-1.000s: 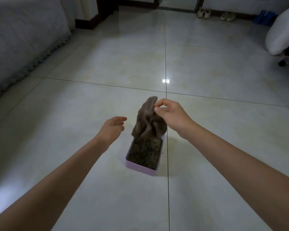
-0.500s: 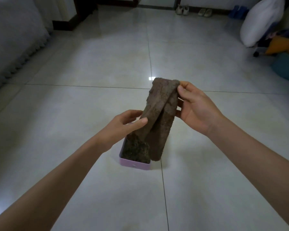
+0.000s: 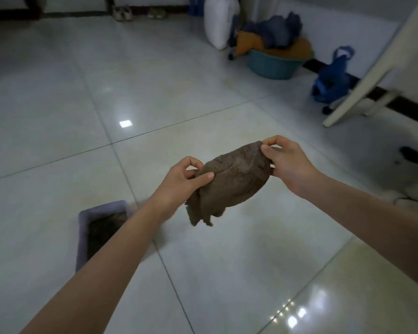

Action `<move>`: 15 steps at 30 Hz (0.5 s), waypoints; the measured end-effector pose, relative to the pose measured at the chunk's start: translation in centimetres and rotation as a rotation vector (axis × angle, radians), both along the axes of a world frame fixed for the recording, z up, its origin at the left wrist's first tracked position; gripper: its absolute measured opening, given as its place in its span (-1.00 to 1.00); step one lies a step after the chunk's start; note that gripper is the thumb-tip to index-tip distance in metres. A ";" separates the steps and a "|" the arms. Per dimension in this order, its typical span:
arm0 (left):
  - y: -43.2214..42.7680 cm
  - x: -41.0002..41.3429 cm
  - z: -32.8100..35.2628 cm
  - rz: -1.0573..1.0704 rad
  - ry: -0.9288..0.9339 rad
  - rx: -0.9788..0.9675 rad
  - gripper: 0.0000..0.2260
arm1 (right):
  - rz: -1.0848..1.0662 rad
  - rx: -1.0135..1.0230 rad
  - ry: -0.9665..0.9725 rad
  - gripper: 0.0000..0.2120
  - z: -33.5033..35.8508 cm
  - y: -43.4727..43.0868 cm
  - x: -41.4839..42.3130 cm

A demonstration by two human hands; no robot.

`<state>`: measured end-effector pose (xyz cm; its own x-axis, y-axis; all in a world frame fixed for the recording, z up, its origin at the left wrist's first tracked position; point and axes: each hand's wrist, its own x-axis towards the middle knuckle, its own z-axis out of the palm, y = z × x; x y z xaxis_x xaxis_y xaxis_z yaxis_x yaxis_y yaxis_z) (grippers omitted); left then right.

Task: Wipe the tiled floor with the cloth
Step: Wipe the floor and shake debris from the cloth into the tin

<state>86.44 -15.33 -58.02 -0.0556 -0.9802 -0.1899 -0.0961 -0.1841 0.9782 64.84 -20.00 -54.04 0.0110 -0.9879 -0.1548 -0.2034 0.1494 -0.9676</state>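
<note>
Up in the air over the tiled floor, we hold the brown cloth between our two hands. Our left hand pinches one edge with thumb and finger. Our right hand pinches the other edge, a bit higher and further away. The hands are apart, and the cloth hangs between them like a little bag. It does not touch the floor.

We think the job now is to open the cloth out so we can wipe with it. To do this well, we should pinch tight with both hands and pull them gently apart until the cloth goes flat. Then we can lay it on the tiles and press down with a flat hand. A bunched-up cloth would only rub a small spot. We should also mind the purple box by our left arm, which has dark stuff in it; we cannot tell what that is.

The cloth is brown and looks soft and fuzzy, like a small towel. It is crumpled, with a fold line running across the top. Its bottom end hangs down in raggedy bits below our left hand. We cannot tell if it is wet or dry.
</note>
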 end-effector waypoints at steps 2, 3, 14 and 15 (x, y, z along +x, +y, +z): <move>-0.6 -3.1 0.6 -0.002 0.011 -0.007 -0.88 | -0.109 0.000 0.025 -0.77 -0.1 0.3 -3.2; -0.7 -4.9 0.8 -0.006 0.027 -0.003 -0.89 | -0.148 0.004 0.039 -0.77 -0.3 0.5 -4.8; 0.7 -26.2 0.2 -0.215 -0.004 0.196 -0.89 | 0.179 0.157 0.417 -0.01 -4.2 7.2 -24.5; 0.8 -28.3 0.1 -0.235 -0.023 0.200 -0.90 | 0.286 0.155 0.454 0.06 -4.7 8.6 -26.1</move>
